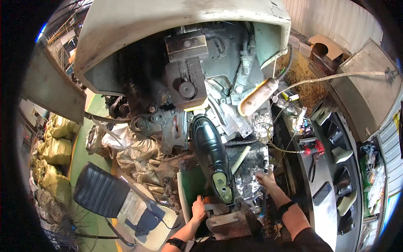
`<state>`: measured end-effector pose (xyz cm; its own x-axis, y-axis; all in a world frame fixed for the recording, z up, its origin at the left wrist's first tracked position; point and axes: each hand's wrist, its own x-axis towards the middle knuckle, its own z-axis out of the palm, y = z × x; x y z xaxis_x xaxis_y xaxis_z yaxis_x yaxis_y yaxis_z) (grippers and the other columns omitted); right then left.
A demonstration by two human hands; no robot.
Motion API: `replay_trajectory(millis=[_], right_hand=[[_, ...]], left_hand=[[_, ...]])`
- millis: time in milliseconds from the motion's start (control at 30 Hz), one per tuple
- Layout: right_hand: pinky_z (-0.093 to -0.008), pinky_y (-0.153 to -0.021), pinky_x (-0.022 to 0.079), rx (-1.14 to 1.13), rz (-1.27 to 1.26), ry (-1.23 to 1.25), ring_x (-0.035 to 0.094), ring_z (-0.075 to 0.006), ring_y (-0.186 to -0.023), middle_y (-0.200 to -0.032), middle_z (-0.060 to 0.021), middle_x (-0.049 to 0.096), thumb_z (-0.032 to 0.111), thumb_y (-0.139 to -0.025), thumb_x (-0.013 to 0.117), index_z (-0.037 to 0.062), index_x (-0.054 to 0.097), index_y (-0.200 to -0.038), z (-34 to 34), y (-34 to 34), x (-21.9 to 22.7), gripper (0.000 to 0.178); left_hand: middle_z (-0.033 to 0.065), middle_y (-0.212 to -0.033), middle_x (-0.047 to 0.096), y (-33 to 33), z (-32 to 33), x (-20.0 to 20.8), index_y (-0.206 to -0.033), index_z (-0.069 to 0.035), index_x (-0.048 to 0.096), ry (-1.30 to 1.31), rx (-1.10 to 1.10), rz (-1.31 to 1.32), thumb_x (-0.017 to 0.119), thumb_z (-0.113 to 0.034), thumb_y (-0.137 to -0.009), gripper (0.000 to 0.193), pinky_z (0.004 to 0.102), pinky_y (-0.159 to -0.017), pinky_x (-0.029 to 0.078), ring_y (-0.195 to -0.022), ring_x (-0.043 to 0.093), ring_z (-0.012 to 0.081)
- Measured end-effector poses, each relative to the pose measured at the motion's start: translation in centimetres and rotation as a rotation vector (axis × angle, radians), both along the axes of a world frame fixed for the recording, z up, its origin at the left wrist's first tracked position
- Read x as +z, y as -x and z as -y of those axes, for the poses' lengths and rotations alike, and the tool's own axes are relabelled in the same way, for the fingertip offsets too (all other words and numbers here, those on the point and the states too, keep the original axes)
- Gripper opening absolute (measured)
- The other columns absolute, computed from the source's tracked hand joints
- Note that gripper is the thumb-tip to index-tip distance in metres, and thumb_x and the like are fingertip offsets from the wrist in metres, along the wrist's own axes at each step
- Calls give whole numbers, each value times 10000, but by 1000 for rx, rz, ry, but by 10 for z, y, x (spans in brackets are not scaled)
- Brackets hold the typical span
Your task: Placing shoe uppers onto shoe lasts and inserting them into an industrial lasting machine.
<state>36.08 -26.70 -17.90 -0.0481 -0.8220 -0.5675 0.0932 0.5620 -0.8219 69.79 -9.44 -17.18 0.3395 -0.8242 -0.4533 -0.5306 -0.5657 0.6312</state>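
A glossy black shoe (208,145) sits in the middle of the machine, toe away from me, with a pale green last (221,185) showing in its opening. To the left of the shoe's heel, my left hand (198,208) is closed beside the machine's lower support (228,224); what its fingers grip is hidden. Further right, my right hand (266,179) is closed at the foil-covered part of the machine (252,176). Whatever it holds is too small to make out. A pale strip (240,160) sticks up between the shoe and that hand.
Above the shoe hangs a dark press block (187,86) under a large pale hood (180,12). A lamp (258,97) reaches in from the right. At right, a bench holds a phone (322,193) and a red-handled tool (312,148). A black chair (103,189) and fan (69,218) stand left.
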Motion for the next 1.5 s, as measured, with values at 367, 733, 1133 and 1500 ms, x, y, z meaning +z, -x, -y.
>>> replay_trajectory(millis=[367,733,1133,1500], right_hand=[[-295,-602,568,-205,-39,168,685,-184,-700,-844,-105,682,150,-941,621,-29,469,-1262,0,38,71,398],[-413,-1074,388,765,-261,1366,519,-298,-1263,-1320,-205,564,197,-709,861,-12,451,-1406,-149,-42,241,836],[-396,-1158,313,241,765,874,336,-204,-1391,-1524,-84,302,462,-841,741,79,258,-1491,-262,-12,238,896],[-436,-1181,219,-167,-632,1146,263,-339,-1450,-1557,-242,257,305,-634,938,-21,-29,-1530,-388,140,203,1357]], left_hand=[[67,-1099,636,-22,-87,130,-1170,-78,545,590,56,-79,866,-129,-614,644,317,-806,518,-902,614,168],[229,-1210,629,-99,-66,296,-1294,13,517,1069,605,-999,574,-293,-916,490,434,-864,569,-989,669,304],[184,-1103,685,134,17,337,-1094,-13,536,873,-329,-1164,825,-9,-732,464,380,-924,524,-1025,666,233],[185,-1101,686,330,-1,285,-1152,25,534,337,-433,-1391,756,-84,-827,408,365,-931,516,-1011,661,235]])
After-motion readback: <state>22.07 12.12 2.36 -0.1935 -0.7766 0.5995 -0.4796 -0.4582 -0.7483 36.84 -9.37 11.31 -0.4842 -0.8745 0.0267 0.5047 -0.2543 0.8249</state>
